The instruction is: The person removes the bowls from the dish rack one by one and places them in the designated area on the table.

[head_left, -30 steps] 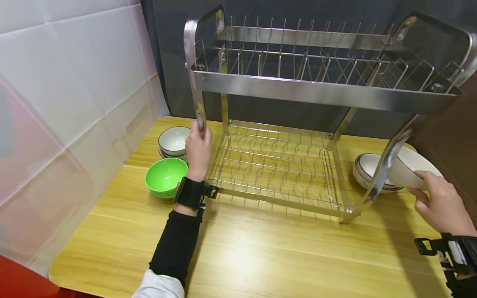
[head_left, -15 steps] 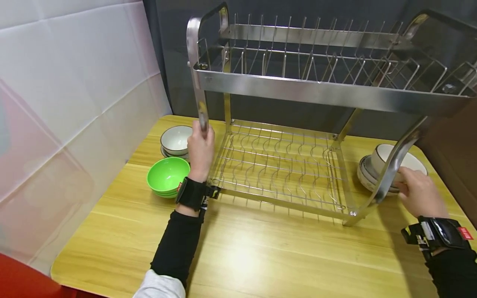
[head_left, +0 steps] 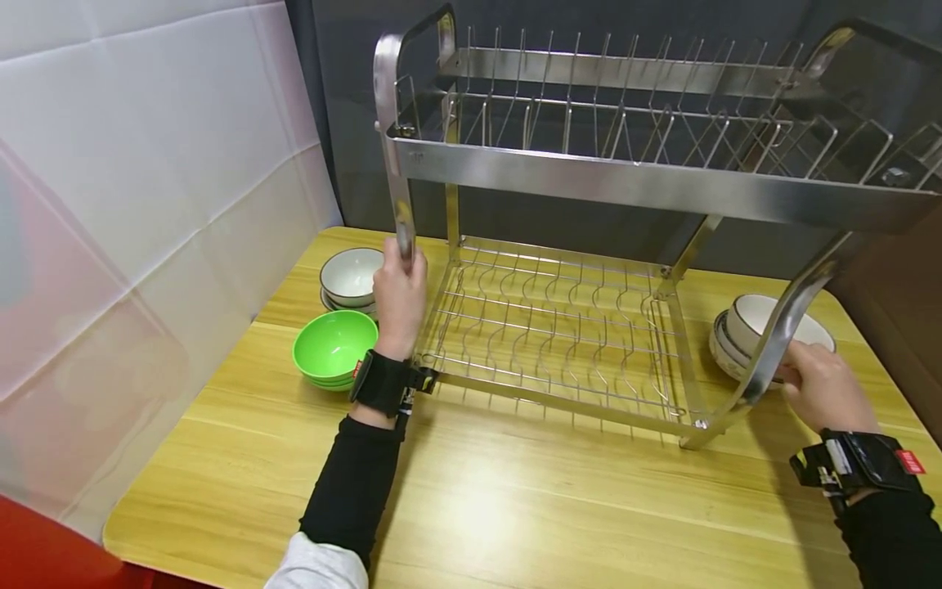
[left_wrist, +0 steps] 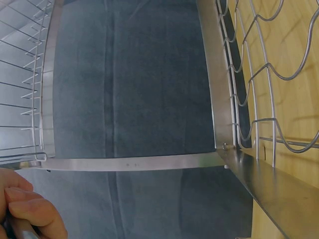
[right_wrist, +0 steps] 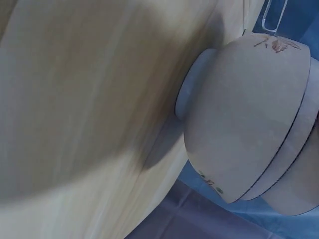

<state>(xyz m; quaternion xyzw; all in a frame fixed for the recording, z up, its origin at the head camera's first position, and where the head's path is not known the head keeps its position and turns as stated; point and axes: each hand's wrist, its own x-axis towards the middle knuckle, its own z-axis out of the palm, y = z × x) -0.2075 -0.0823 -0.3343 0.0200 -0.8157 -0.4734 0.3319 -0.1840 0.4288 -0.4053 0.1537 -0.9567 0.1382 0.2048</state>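
A two-tier metal dish rack (head_left: 548, 168) stands on the wooden table. My left hand (head_left: 400, 298) grips its left front upright below the upper tier; in the left wrist view the curled fingers (left_wrist: 37, 211) wrap that bar. Behind the rack's right front leg, my right hand (head_left: 824, 380) holds a white bowl (head_left: 805, 331) by its near side. That bowl sits in a stack on patterned bowls (head_left: 724, 348). The right wrist view shows the lowest patterned bowl (right_wrist: 249, 114) with its foot on the table, and the upper bowls nested in it. The right fingertips are hidden.
Left of the rack are a stack of green bowls (head_left: 334, 348) and, behind it, a stack of white bowls with dark rims (head_left: 353, 276). A pale wall covering (head_left: 177, 204) borders the left side, a dark curtain (head_left: 589, 233) the back, and a brown surface the right.
My right hand has moved left and inward with the white bowl, which has come down onto the patterned stack. The left hand keeps its grip on the upright. The view has shifted slightly.
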